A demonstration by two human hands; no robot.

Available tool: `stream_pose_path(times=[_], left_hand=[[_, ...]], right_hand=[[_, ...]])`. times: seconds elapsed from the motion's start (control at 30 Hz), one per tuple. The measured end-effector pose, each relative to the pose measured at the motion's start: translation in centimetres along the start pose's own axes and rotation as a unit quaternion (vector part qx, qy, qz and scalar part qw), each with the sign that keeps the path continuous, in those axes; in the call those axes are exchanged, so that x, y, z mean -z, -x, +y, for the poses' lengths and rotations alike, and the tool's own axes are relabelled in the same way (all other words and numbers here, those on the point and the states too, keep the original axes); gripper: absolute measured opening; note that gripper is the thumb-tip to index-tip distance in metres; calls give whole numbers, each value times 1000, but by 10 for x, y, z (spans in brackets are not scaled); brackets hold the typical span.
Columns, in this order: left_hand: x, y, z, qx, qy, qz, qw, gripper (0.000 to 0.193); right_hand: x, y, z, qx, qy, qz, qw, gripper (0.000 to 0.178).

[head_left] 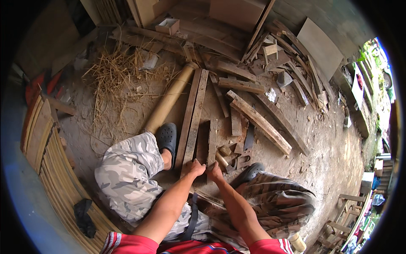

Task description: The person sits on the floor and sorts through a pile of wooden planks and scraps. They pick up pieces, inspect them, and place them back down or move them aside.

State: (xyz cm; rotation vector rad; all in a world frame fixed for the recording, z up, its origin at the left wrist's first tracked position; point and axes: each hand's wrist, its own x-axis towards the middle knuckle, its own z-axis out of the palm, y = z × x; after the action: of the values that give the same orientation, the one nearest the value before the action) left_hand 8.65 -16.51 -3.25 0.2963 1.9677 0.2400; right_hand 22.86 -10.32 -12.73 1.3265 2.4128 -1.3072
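Close together between my bent legs, my left hand (196, 168) and my right hand (214, 171) are both closed, fingertips almost meeting. The right fingers grip the near end of a short wooden batten (212, 142), which points away from me. My left hand lies beside that end, by the near end of a long wooden beam (196, 114); what its fingers hold, if anything, is hidden. Just right of the batten are a hammer-like tool with a pale handle (221, 159) and a handsaw (244, 161), its blade partly under wood offcuts.
Left of the beams lies a thick bamboo pole (173, 95), beyond it a heap of straw-like shavings (120, 70). Loose timbers (260, 120) cover the floor ahead and right. Curved wooden strips (63, 169) stand at far left. A wooden frame (344, 216) is at lower right.
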Motion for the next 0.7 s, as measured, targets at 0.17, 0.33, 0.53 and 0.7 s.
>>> stream_pose_path(times=[0.17, 0.33, 0.53, 0.7], left_hand=[[6, 10, 17, 15, 39, 11, 999, 102], [-6, -8, 10, 75, 122, 57, 988, 108], [-38, -42, -2, 41, -25, 61, 997, 83], [-40, -48, -1, 43, -16, 126, 991, 74]], right_hand=[[11, 6, 11, -109, -33, -103, 988, 83], [49, 27, -31, -101, -133, -110, 980, 57], [77, 31, -22, -159, -210, -85, 961, 42], [161, 20, -52, -165, -69, -118, 977, 49]])
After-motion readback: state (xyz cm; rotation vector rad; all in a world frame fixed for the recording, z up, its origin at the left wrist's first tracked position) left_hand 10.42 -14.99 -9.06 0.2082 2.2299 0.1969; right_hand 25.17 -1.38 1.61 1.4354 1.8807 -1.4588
